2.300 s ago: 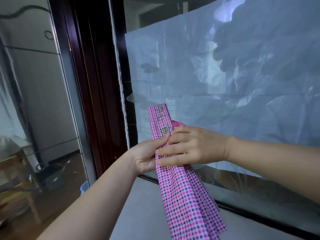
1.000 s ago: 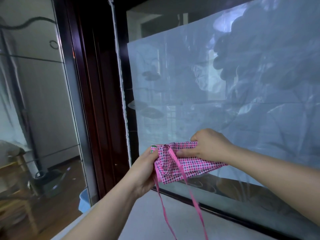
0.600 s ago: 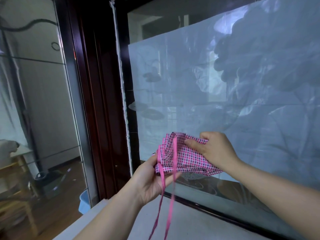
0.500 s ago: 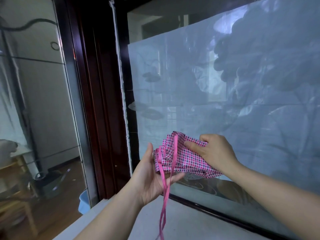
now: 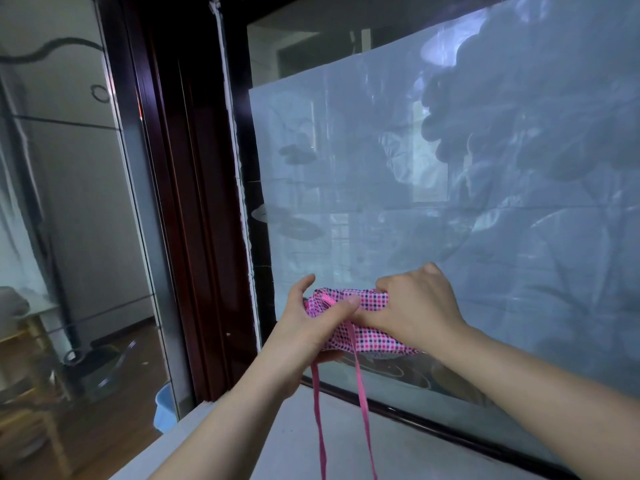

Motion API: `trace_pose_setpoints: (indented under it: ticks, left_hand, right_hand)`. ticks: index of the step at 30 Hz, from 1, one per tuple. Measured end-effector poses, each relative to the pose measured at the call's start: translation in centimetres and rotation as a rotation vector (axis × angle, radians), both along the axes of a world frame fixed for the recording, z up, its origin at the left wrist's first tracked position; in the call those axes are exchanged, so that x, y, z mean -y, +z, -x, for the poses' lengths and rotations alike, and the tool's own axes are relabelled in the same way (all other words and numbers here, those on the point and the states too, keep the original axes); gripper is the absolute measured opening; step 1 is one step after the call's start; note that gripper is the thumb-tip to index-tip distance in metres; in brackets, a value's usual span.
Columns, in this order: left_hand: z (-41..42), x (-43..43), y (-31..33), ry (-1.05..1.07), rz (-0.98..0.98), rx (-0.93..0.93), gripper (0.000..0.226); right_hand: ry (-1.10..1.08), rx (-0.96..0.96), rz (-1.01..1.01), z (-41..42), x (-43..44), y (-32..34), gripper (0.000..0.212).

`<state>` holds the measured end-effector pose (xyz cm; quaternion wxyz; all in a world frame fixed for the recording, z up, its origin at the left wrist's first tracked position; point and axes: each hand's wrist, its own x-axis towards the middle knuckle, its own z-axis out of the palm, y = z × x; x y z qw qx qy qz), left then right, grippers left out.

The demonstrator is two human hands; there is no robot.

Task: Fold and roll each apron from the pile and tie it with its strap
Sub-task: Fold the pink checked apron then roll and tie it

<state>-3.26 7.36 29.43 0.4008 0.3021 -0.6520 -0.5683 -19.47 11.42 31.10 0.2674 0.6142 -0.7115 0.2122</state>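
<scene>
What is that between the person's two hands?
In the head view, a bundled pink checked apron sits between the left hand and right hand, both gripping it; its pink strap hangs down in two strands.

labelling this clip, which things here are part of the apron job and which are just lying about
Job: apron, bundled, gripped by left hand and right hand; strap, hanging loose.
Lying about: bucket; wooden furniture; ledge; window.

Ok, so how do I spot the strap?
Find the big window. In front of it, the left hand and right hand hold a bundled pink checked apron. The strap dangles beneath it: two thin strands, plain pink, not checked.
</scene>
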Motion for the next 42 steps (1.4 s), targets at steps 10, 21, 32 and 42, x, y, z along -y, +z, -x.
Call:
trace_pose_setpoints:
  ticks: [10,21,32,42]
  left_hand:
    - [-3.6,2.1,0.0,-0.063,0.088,-0.14,0.045]
    - [-3.3,2.1,0.3,-0.067,0.098,-0.36,0.042]
    - [-3.8,1.6,-1.6,-0.132,0.162,-0.085,0.068]
    - [-4.1,1.1,1.6,-0.595,0.188,0.377,0.088]
  right_hand:
    - [0.469,0.587,-0.231,3.7,-1.3,1.6,0.046]
    - [0.514,1.068,0.086,1.4,-1.5,0.4,0.034]
    - [0.702,1.545,0.002,1.5,-0.7,1.4,0.031]
    - [0.668,0.957,-0.095,1.4,-1.8,5.1,0.023]
